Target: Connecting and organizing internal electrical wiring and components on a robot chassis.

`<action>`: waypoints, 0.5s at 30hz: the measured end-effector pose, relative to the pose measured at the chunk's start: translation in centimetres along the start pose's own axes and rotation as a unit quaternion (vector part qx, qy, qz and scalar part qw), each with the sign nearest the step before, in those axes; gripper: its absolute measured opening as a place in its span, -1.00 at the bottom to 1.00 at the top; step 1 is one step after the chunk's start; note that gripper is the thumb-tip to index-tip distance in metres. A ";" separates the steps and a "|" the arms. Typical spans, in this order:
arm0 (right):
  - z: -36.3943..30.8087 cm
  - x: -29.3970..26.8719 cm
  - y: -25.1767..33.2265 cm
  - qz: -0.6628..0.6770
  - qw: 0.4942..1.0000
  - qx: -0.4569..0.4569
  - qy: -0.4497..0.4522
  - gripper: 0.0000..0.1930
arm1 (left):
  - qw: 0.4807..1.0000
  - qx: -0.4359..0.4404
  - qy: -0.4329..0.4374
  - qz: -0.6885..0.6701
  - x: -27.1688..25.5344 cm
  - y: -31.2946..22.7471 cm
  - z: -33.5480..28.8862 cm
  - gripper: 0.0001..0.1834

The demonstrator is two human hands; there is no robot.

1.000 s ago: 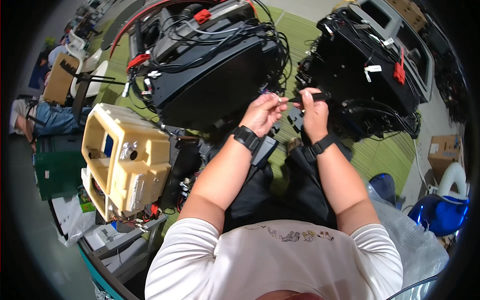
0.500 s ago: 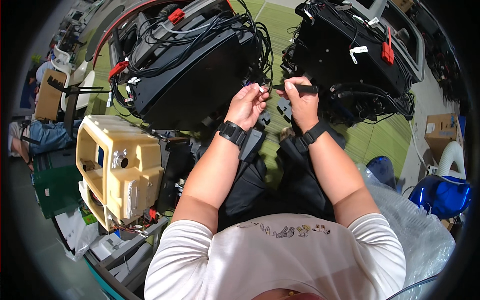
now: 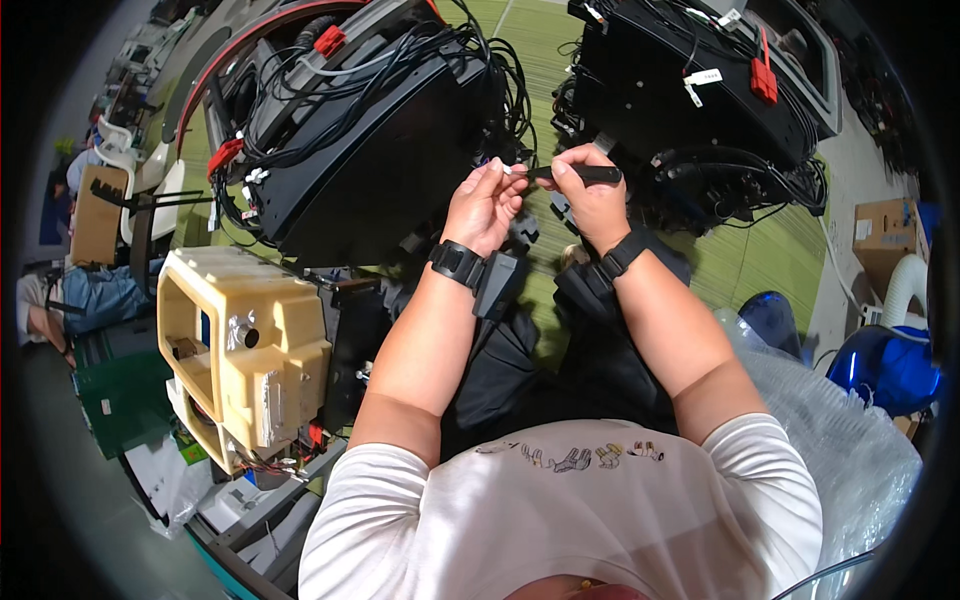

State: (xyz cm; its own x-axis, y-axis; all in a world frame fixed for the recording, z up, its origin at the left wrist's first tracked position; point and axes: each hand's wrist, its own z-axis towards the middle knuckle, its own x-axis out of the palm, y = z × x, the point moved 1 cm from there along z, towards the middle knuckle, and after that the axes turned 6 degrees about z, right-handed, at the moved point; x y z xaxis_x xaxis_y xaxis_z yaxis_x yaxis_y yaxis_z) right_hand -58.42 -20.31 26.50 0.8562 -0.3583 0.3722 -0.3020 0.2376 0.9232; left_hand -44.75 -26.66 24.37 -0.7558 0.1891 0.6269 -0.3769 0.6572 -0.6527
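Observation:
My left hand [image 3: 482,208] is closed in a pinch on a small white connector [image 3: 506,169], its palm turned partly up. My right hand [image 3: 593,200] grips a slim black pen-like tool [image 3: 600,174] that lies almost level, with its thin end toward the connector. Whether the tool's tip touches the connector is too small to tell. Both hands are close together over the gap between two black cabinets. Beyond my left hand stands the left cabinet [image 3: 390,180], with black cables bundled along its top and side. The right cabinet [image 3: 670,95] is beyond my right hand.
A cream moulded housing [image 3: 290,335] stands at my left. Red connectors [image 3: 764,82] and white tags hang among the cables. Clear plastic wrap [image 3: 840,450] and a shiny blue object [image 3: 880,370] are on the right, near a cardboard box [image 3: 885,240]. Someone in blue is at far left.
The whole view has shifted slightly, so the cabinets sit farther left and higher. Both hands keep their grips, and the black tool is still held level, pointing at the connector.

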 end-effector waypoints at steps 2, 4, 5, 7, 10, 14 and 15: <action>0.0 0.1 -0.1 -0.006 1.000 0.000 -0.012 -0.91 | 1.000 0.003 -0.012 0.005 -0.2 0.0 0.0 -0.79; 0.1 0.2 -0.3 0.032 0.999 0.035 0.016 -0.91 | 1.000 0.001 -0.008 -0.004 -0.9 0.0 0.2 -0.79; 0.2 0.2 -0.5 0.035 0.999 0.029 0.020 -0.92 | 1.000 0.000 -0.009 0.002 -1.0 0.0 0.2 -0.80; 0.1 0.1 -1.0 -0.018 0.999 0.020 0.023 -0.90 | 1.000 -0.001 -0.019 0.019 -1.3 0.0 0.2 -0.81; -0.1 0.3 -1.5 -0.063 0.997 0.013 0.046 -0.86 | 0.996 0.012 -0.060 0.069 -1.0 -0.3 -0.3 -0.86; -0.8 1.5 -1.1 -0.087 0.988 -0.042 0.117 -0.87 | 0.993 0.006 -0.055 0.109 -2.8 -1.1 -0.7 -0.83; -0.9 1.9 -0.8 -0.112 0.981 -0.096 0.124 -0.87 | 0.992 0.017 -0.053 0.115 -3.1 -1.3 -0.9 -0.83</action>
State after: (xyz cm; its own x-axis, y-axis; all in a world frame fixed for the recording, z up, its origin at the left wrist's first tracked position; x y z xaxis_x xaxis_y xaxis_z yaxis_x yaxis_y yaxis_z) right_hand -56.14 -20.34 26.37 0.9750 -0.1961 0.1046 -0.0298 0.3513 0.9358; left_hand -41.46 -27.43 23.67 -0.8747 0.2523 0.4139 -0.2051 0.5809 -0.7877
